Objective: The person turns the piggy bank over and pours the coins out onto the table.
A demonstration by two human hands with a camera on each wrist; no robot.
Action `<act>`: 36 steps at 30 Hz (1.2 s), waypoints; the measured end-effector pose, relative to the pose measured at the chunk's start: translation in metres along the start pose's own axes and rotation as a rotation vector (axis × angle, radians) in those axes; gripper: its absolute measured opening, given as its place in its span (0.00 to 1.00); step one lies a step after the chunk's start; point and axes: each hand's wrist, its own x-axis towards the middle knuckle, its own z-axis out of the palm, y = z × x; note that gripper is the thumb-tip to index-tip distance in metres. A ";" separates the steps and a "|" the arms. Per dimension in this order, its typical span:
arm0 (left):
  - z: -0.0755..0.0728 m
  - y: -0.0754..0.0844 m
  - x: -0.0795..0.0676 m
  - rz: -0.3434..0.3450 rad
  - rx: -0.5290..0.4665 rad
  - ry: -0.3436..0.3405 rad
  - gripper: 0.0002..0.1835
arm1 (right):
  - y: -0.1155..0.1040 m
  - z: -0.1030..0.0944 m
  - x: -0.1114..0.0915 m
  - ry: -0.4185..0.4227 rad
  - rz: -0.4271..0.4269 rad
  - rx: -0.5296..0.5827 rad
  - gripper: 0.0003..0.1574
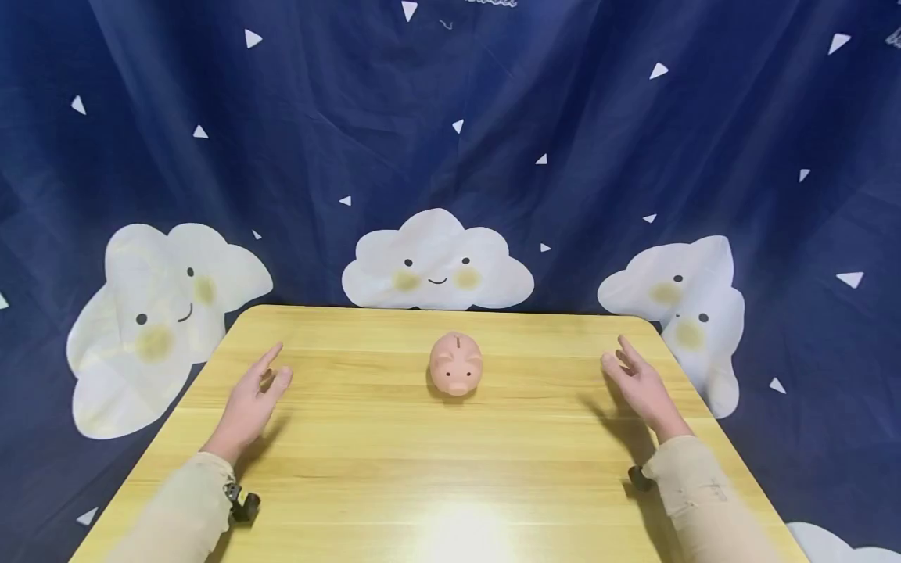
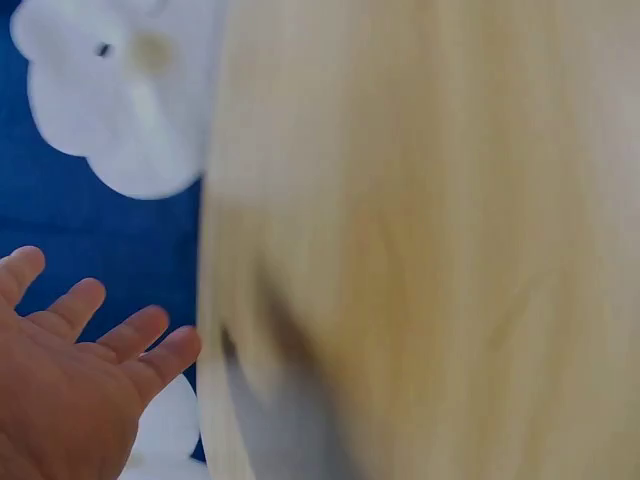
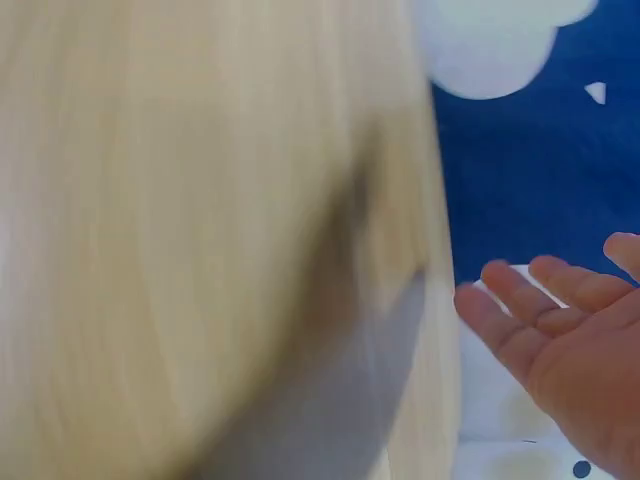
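A pink piggy bank (image 1: 456, 364) with a coin slot on its back stands on the wooden table (image 1: 366, 453), its snout turned toward me. Off to its left, my left hand (image 1: 251, 403) hovers above the tabletop with relaxed fingers and holds nothing. On the other side my right hand (image 1: 646, 391) is held in the air too, likewise bare, well apart from the pig. Both wrist views show spread, loosely extended fingers, the left hand (image 2: 75, 380) and the right hand (image 3: 580, 350), over the table's side edges. The piggy bank is in neither wrist view.
Behind the table hangs a dark blue curtain (image 1: 394, 102) with white triangles and smiling clouds (image 1: 438, 262). A small black camera (image 1: 243, 504) is strapped at the left wrist, another camera (image 1: 639, 478) at the right. Glare brightens the table's near middle.
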 end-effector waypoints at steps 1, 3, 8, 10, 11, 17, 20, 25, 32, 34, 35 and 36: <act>0.003 0.005 0.001 -0.020 -0.051 0.007 0.36 | -0.002 0.001 0.000 0.008 0.006 0.079 0.53; 0.009 0.015 0.001 -0.054 -0.157 0.013 0.35 | -0.005 0.004 -0.001 0.014 0.010 0.228 0.51; 0.028 0.034 0.001 -0.086 -0.407 0.001 0.35 | -0.014 0.014 -0.003 -0.018 -0.030 0.468 0.50; 0.035 0.040 0.001 -0.089 -0.470 -0.011 0.35 | -0.017 0.020 -0.003 -0.043 -0.050 0.520 0.49; 0.039 0.043 0.001 -0.093 -0.496 -0.017 0.36 | -0.019 0.022 -0.004 -0.056 -0.055 0.546 0.50; 0.054 0.050 0.002 -0.128 -0.550 -0.032 0.37 | -0.028 0.038 -0.003 -0.116 -0.070 0.668 0.50; 0.060 0.052 0.004 -0.134 -0.569 -0.031 0.37 | -0.031 0.045 -0.002 -0.149 -0.071 0.704 0.50; 0.071 0.056 0.006 -0.143 -0.606 -0.043 0.39 | -0.036 0.059 0.000 -0.192 -0.060 0.728 0.50; 0.086 0.062 0.006 -0.136 -0.607 -0.075 0.37 | -0.043 0.082 0.005 -0.228 -0.044 0.742 0.49; 0.091 0.063 0.006 -0.132 -0.608 -0.082 0.37 | -0.046 0.088 0.005 -0.243 -0.039 0.746 0.49; 0.093 0.062 0.006 -0.130 -0.607 -0.085 0.37 | -0.047 0.090 0.005 -0.251 -0.038 0.745 0.49; 0.095 0.063 0.006 -0.127 -0.609 -0.088 0.37 | -0.048 0.093 0.005 -0.259 -0.037 0.743 0.49</act>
